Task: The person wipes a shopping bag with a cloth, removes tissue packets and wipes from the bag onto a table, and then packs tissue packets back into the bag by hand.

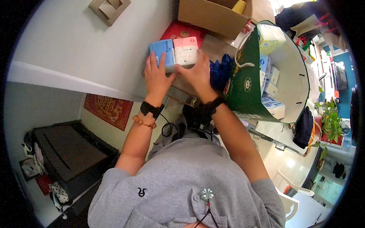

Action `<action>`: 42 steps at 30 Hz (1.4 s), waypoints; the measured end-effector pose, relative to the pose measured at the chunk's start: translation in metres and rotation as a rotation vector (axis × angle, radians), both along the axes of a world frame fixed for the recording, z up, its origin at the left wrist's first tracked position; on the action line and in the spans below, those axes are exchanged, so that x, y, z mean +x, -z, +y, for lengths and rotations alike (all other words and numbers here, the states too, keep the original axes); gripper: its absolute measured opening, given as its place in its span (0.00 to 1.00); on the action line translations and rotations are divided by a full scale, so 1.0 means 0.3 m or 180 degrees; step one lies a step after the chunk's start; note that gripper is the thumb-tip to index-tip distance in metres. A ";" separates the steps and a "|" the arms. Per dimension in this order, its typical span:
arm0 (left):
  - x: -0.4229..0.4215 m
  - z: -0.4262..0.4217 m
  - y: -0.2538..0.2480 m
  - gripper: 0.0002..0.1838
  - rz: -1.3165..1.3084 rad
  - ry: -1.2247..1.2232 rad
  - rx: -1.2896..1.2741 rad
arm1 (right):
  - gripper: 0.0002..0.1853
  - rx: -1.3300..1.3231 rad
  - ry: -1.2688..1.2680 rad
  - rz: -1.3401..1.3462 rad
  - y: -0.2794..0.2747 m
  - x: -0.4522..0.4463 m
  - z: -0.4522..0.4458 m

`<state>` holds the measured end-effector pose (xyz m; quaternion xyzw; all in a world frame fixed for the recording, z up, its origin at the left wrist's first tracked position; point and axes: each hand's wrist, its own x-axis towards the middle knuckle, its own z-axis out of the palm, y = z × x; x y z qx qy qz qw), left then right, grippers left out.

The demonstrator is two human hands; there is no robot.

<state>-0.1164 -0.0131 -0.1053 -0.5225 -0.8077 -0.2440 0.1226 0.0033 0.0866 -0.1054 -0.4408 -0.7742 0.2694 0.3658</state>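
A white wall [76, 49] stands left, a teal wall [349, 68] right, and pale floor [300, 167] gleams.

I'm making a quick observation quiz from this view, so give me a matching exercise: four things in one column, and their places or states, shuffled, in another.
Things:
1. Blue pack
2. Pink-and-white pack
3. Green bag
4. Cardboard box

Places or states:
A. Several packs inside
B. Right hand at its right edge
C. Cut off by the picture's top edge
D. Left hand over part of it

Pairs: 1-D, 2-B, 3-A, 4-C.
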 end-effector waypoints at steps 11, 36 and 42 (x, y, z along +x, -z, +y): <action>-0.030 -0.048 0.047 0.29 -0.3547 -0.0001 0.1604 | 0.50 0.0382 0.0389 0.0138 0.081 0.009 0.065; -0.001 -0.065 0.071 0.54 -0.3364 -0.0016 0.1233 | 0.46 0.0752 -0.0874 0.0245 0.006 -0.037 -0.021; -0.003 -0.045 0.106 0.39 -0.5542 0.0525 0.1927 | 0.45 0.0334 -0.0172 0.0611 0.058 -0.026 0.086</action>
